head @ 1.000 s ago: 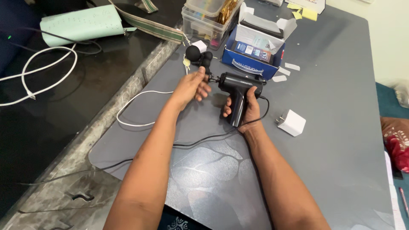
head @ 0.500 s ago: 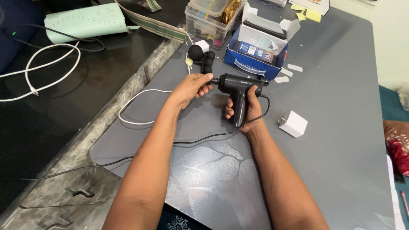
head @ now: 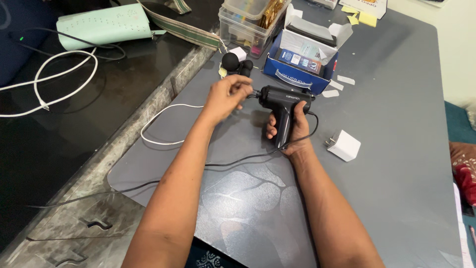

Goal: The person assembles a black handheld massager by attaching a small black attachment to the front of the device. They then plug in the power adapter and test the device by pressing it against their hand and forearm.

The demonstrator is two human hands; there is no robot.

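Note:
A black pistol-shaped massage gun (head: 285,99) hovers just above the grey table (head: 396,149). My right hand (head: 292,130) grips its handle from behind. My left hand (head: 224,97) pinches a small black attachment at the gun's nose, fingers closed around it. Just beyond my left hand lie two more black massage heads (head: 235,63), one round like a ball. A thin black cable (head: 238,158) runs from the handle across the table to the left.
An open blue and white box (head: 300,62) sits behind the gun. A white charger block (head: 344,145) lies to the right. A clear plastic bin (head: 250,22), a mint pouch (head: 101,25) and white cables (head: 158,121) lie at the left and back.
Both hands and the massage gun have stayed in about the same spot; my left hand's fingers have closed further onto the gun's nose.

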